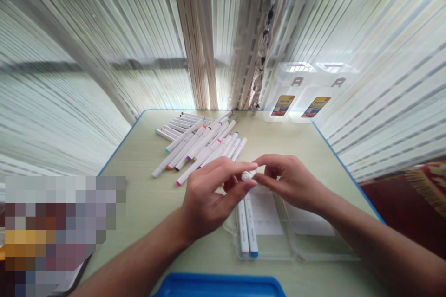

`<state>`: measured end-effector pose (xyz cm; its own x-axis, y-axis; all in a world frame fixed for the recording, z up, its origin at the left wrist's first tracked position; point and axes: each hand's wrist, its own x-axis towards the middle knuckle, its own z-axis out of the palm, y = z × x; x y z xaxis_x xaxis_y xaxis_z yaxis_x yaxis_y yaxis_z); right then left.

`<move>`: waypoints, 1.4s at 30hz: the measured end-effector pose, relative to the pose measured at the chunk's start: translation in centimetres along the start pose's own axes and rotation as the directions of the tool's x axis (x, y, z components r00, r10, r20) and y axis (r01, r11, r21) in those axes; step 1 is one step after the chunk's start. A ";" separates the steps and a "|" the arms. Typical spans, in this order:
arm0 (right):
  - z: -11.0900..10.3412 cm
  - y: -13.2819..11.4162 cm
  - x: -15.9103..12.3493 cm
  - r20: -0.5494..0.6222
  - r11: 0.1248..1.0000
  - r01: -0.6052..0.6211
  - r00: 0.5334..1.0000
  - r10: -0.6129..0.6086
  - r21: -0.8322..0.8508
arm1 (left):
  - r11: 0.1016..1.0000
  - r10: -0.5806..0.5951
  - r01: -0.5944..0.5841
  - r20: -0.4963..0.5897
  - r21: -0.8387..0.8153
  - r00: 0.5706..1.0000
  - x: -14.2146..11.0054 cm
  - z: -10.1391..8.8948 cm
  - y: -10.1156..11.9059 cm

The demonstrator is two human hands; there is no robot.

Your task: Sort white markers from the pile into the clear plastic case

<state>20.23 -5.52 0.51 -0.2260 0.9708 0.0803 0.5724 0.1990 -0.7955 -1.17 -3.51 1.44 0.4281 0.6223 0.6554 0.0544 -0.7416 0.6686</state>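
White twin-tip art marker [246, 175] is right in the middle of the shot, held up over the near half of the tabletop [139, 199], and only its pale capped end really shows between the fingers. Left hand [205, 199] is closed around it with the thumb and fingers, and the right hand [291, 183] comes in from the other side and pinches that same end with its fingertips, so the two hands are basically together on the marker. Just below them sits an open clear plastic case [259, 236] near the tabletop's near edge, with two white markers [247, 229] lying side by side in it, one showing a blue end. Toward the far edge there's a messy pile of white markers [202, 146] with colored ends, pink, teal and yellow among them, and a neater bunch [177, 125] lies behind it on the left. Two clear plastic boxes with yellow labels [296, 93] stand at the far right corner, a blue tray [219, 285] pokes in at the near edge, and a striped curtain [198, 32] hangs behind the tabletop. Off past the right edge there's some red patterned cloth [414, 195].
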 end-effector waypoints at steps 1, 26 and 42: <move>0.0 0.0 0.0 0.008 1.000 -0.017 1.000 0.017 0.018 | 0.996 -0.083 0.082 -0.043 -0.020 0.996 0.0 0.0 -0.1; 0.0 -2.4 -1.6 -0.386 0.846 0.491 0.836 -0.391 0.208 | 0.961 -0.100 0.030 0.244 0.274 0.965 0.8 0.0 -2.5; -0.4 -3.4 -1.9 -0.347 0.852 0.506 0.829 -0.438 0.135 | 0.968 -0.117 0.046 0.281 0.248 0.953 0.8 0.4 -1.8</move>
<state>19.01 -8.00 3.25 -0.1650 0.7644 0.6232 0.2664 0.6430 -0.7181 -0.61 -1.83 0.64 0.6546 0.6094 0.4473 0.2958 -0.7510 0.5904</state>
